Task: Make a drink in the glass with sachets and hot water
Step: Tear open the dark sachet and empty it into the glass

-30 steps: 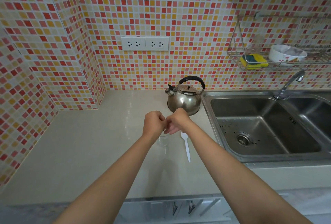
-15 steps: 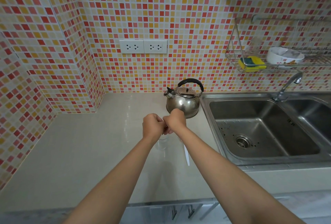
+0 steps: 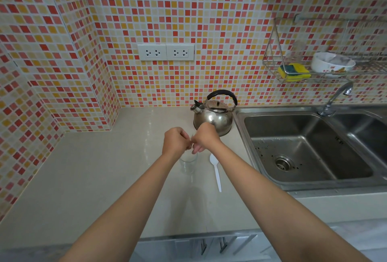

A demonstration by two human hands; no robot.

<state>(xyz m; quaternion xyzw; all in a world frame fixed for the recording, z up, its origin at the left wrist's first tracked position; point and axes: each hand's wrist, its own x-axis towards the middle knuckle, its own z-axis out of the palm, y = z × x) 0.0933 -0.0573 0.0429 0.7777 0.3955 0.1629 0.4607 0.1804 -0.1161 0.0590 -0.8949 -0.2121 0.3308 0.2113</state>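
hands: left hand (image 3: 174,140) and right hand (image 3: 206,137) meet above the glass, fingers curled, pinching something small between them; what it is cannot be made out
glass: clear glass (image 3: 188,162) stands upright on the surface (image 3: 83,178), just below the hands
spoon: white plastic spoon (image 3: 216,170) lies flat just right of the glass
kettle: steel kettle (image 3: 213,115) with black handle stands behind the hands, beside the sink (image 3: 303,146)
rack: wire rack (image 3: 272,60) on the tiled wall holds a sponge (image 3: 294,71) and a bowl (image 3: 332,62)
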